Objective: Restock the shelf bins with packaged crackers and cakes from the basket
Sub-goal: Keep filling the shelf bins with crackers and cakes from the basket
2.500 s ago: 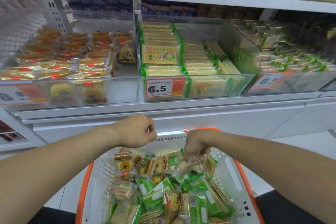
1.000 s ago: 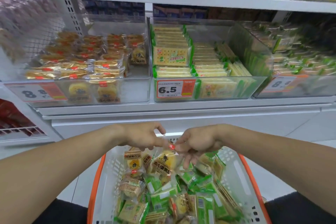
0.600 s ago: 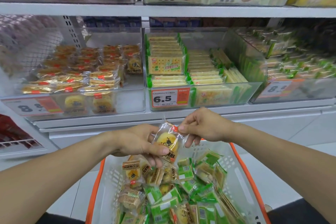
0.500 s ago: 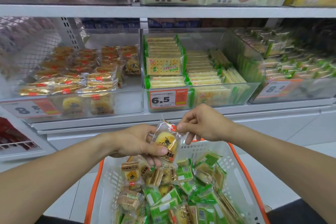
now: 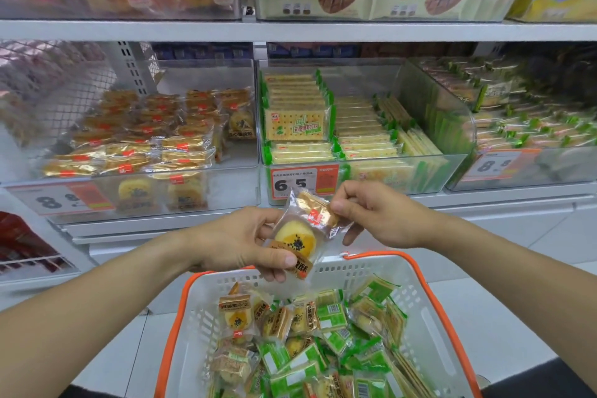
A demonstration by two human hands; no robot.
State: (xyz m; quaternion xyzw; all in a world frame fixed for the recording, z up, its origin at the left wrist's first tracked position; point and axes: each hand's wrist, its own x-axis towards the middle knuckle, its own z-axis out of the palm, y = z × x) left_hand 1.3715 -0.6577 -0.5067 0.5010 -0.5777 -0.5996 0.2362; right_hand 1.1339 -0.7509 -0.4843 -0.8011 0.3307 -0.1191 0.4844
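Two hands hold one cake pack (image 5: pixel 298 236) above the basket (image 5: pixel 429 317), level with the shelf edge below the 6.5 price tag (image 5: pixel 303 182). The left hand (image 5: pixel 239 242) grasps the pack's lower end, thumb across its front and fingers curled behind. The right hand (image 5: pixel 374 216) pinches the pack's upper right corner between thumb and forefinger, its other fingers curled. The pack is clear, showing a round yellow cake with a dark centre, and it is tilted, its top toward the tag.

Below the pack, the white basket with an orange rim holds a loose heap of cake packs (image 5: pixel 239 313) on its left and green cracker packs (image 5: pixel 332 317) on its right.

Beyond the pack, the shelf (image 5: pixel 290 31) carries clear bins. The left bin (image 5: pixel 226 191), to the left of the tag, holds rows of the same gold-wrapped cakes, with bare floor at its right front. The middle bin (image 5: pixel 452 168), bearing the tag, holds green-edged crackers in stacks and upright rows. A right bin (image 5: pixel 529 171) holds more green-trimmed packs, blurred. Bins on the upper shelf bear tags reading 18 and 8.8.
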